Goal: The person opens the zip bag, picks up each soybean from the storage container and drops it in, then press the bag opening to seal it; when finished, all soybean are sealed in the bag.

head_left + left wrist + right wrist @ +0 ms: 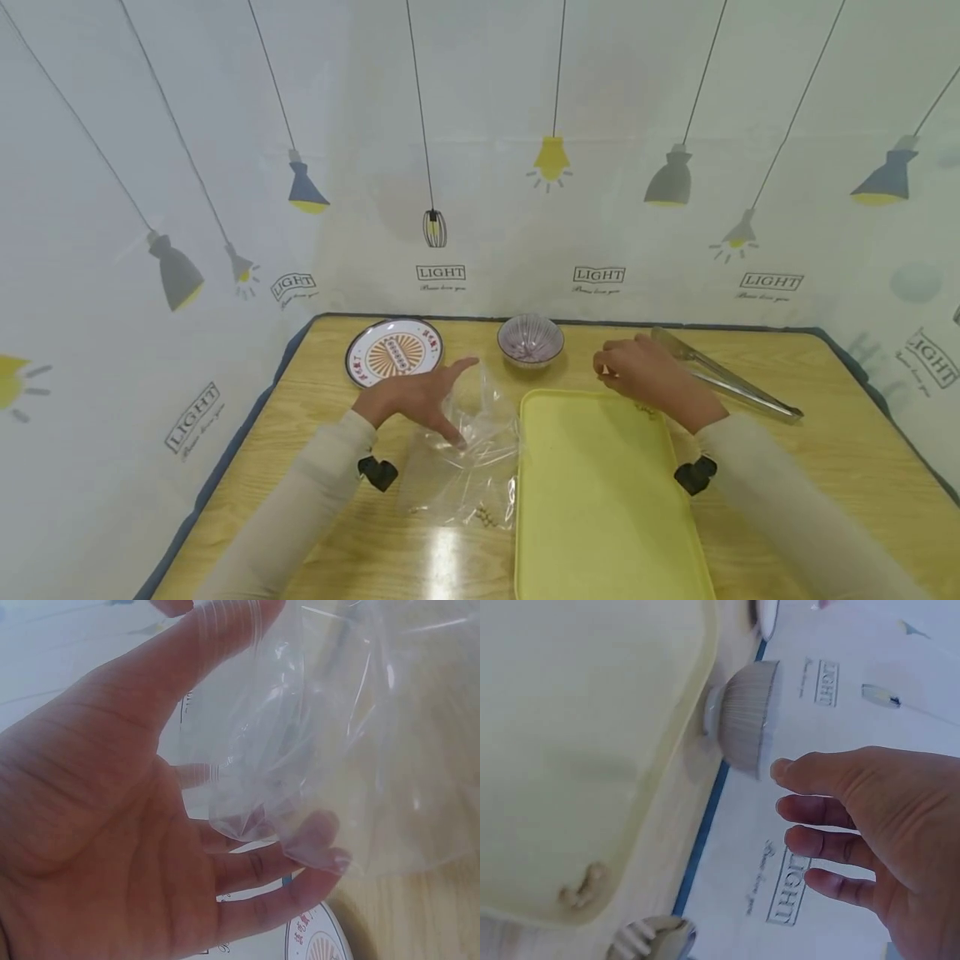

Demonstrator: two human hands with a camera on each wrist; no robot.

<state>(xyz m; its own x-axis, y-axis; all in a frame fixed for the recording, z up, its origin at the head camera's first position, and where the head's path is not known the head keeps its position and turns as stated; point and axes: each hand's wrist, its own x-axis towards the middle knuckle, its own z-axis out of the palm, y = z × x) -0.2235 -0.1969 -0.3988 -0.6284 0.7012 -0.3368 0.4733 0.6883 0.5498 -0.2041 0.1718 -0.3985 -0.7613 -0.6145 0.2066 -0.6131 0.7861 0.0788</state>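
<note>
Against spread left grip [420, 398]: clear bag [468, 471]; near yellow tray [600, 500], right grip [651, 371] relaxed, released.

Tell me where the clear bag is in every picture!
Head: the clear bag is low, just left of the yellow tray.
Left wrist: the bag fills the upper right, by the left hand.
Right wrist: I can't see it.
Shared landmark: the round plate, in the head and left wrist views.

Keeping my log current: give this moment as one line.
left hand: touching clear bag; right hand: empty, near tray corner; tan pieces: in tray corner; tongs: right of tray
</note>
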